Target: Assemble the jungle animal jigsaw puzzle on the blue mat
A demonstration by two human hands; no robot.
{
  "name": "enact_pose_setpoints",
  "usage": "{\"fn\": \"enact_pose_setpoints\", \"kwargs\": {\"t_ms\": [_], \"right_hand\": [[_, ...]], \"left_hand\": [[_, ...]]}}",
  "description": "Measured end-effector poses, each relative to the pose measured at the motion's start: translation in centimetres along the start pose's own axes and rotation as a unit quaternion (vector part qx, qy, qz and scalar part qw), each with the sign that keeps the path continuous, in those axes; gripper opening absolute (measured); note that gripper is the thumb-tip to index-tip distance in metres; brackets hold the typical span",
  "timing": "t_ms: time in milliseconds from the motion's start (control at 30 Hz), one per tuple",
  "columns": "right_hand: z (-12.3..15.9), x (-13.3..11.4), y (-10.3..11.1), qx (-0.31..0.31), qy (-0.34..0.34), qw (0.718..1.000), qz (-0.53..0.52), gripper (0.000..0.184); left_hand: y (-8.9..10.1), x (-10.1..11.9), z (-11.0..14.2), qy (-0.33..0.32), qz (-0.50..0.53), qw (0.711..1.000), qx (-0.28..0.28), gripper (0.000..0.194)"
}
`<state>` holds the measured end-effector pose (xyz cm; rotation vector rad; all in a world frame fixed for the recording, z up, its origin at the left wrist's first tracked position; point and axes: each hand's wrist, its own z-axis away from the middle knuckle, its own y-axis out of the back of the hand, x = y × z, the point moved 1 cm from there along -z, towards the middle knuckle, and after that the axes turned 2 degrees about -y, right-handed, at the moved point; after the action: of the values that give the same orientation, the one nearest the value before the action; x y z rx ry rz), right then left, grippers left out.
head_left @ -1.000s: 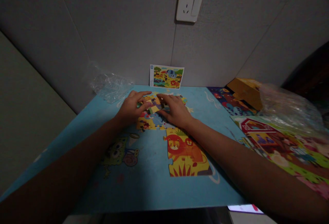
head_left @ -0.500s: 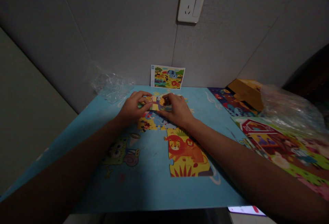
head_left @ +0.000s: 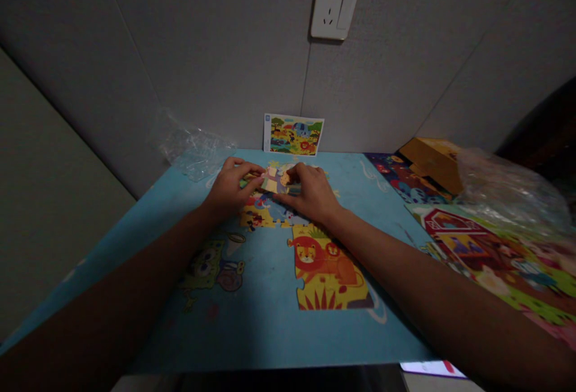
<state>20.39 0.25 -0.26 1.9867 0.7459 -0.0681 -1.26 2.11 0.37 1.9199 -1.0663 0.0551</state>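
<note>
My left hand [head_left: 231, 189] pinches the left side of some jigsaw puzzle pieces [head_left: 271, 183] held above the table. Facing it, my right hand [head_left: 314, 192] grips the same pieces from the right, thumb at their near edge. How many pieces there are is hard to tell. Just below the hands lies a joined strip of puzzle pieces [head_left: 257, 217] with animal pictures, partly covered by my fingers. A joined lion section [head_left: 326, 272] sits nearer me, left of my right forearm, close to that strip.
A small picture card [head_left: 294, 135] leans on the wall behind the blue table [head_left: 252, 338]. Crumpled clear plastic [head_left: 198, 149] lies at the back left. At right are a farm picture [head_left: 486, 254], an orange-brown box [head_left: 429, 167] and more plastic wrap [head_left: 513, 191].
The held pieces have tilted and shifted slightly between my hands, and my left fingers have moved a little. My right hand stays nearly in place. The joined sections have not moved.
</note>
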Motion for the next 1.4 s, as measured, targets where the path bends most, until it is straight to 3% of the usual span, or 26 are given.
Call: {"fn": "enact_pose_setpoints", "kwargs": {"t_ms": [167,567,733,833,933,1133,1400], "right_hand": [[0.0,0.0,-0.1,0.004,0.005,1.0,0.003,0.04],[0.1,0.3,-0.3,0.005,0.042,0.999,0.021,0.042],[-0.1,1.2,0.0,0.06,-0.075,0.991,0.096,0.039],[-0.1,2.4,0.0,0.06,-0.13,0.979,0.146,0.035],[0.0,3.3,-0.4,0.051,-0.15,0.972,0.174,0.032],[0.1,3.0,-0.9,0.096,-0.108,0.98,0.137,0.026],[-0.2,1.5,-0.5,0.028,-0.04,0.997,0.052,0.024]], "left_hand": [[0.1,-0.2,-0.1,-0.043,-0.042,0.998,0.007,0.018],[-0.2,-0.6,-0.1,-0.005,-0.056,0.998,-0.001,0.022],[-0.4,-2.1,-0.2,0.061,-0.069,0.996,0.006,0.034],[-0.5,-2.6,-0.1,0.141,-0.087,0.985,-0.056,0.054],[-0.7,-2.6,0.0,0.152,-0.102,0.976,-0.119,0.07],[-0.8,-2.5,-0.2,0.127,-0.112,0.981,-0.093,0.059],[-0.9,-2.2,-0.3,0.167,-0.098,0.98,-0.054,0.055]]}}
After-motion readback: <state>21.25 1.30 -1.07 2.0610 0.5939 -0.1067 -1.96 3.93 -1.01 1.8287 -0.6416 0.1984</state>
